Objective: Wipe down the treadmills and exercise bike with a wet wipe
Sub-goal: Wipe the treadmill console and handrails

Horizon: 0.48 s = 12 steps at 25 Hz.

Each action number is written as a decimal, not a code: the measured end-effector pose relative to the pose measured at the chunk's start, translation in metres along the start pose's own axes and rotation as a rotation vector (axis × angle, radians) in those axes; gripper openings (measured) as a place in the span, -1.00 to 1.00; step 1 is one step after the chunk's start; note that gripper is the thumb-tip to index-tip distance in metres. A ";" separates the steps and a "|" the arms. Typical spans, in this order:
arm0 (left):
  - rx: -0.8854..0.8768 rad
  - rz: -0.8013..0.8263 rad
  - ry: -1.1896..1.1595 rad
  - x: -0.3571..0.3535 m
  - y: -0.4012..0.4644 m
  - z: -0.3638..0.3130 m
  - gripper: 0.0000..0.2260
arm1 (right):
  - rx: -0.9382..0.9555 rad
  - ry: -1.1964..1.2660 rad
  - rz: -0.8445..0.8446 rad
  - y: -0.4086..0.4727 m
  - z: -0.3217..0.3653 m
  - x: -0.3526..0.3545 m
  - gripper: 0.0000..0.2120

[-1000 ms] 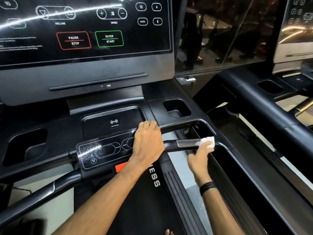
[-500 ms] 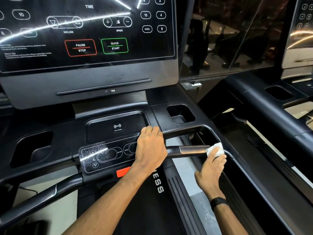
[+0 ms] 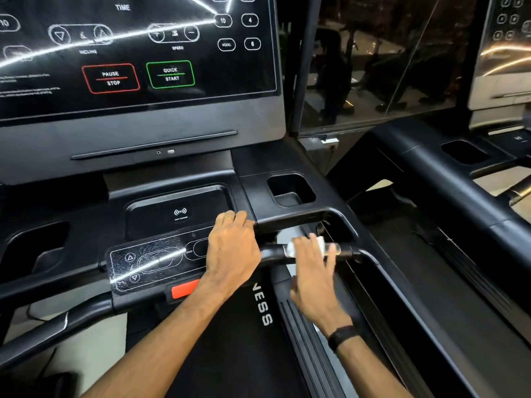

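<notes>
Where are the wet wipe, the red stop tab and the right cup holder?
wet wipe (image 3: 319,242): head view, white edge showing above the fingers.
red stop tab (image 3: 184,289): head view, middle of its visible face.
right cup holder (image 3: 309,187): head view, right rim of the recess.

The right hand (image 3: 313,271) now lies further left along the handlebar (image 3: 342,252) than a second ago, when it was out near the bar's right end; it is now just beside the left hand (image 3: 232,248). The white wipe (image 3: 319,242) comes along under its fingers and is mostly covered, where before it showed plainly at the fingertips. The right hand looks blurred.
</notes>
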State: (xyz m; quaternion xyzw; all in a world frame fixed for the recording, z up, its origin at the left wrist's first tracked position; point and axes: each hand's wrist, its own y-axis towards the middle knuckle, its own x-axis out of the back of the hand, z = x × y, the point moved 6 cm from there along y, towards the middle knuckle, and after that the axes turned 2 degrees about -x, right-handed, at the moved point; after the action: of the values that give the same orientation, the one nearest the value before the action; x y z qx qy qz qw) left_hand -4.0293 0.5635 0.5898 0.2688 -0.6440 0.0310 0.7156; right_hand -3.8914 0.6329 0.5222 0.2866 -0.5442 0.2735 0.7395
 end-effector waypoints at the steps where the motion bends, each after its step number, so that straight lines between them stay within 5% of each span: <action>1: 0.009 -0.005 -0.001 0.001 0.000 0.000 -0.69 | 0.059 -0.010 0.014 0.001 0.017 0.002 -0.07; 6: 0.071 -0.011 -0.050 0.003 0.000 -0.002 -0.63 | 0.240 -0.032 0.052 0.002 0.072 0.003 -0.08; 12: 0.151 0.042 -0.089 0.004 -0.001 -0.002 -0.63 | 0.289 0.043 0.105 0.029 0.070 -0.001 -0.31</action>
State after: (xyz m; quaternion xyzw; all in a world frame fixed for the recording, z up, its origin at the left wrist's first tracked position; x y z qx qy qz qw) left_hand -4.0265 0.5627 0.5928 0.3095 -0.6766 0.0827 0.6630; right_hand -3.9578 0.6026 0.5420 0.3552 -0.4976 0.3933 0.6867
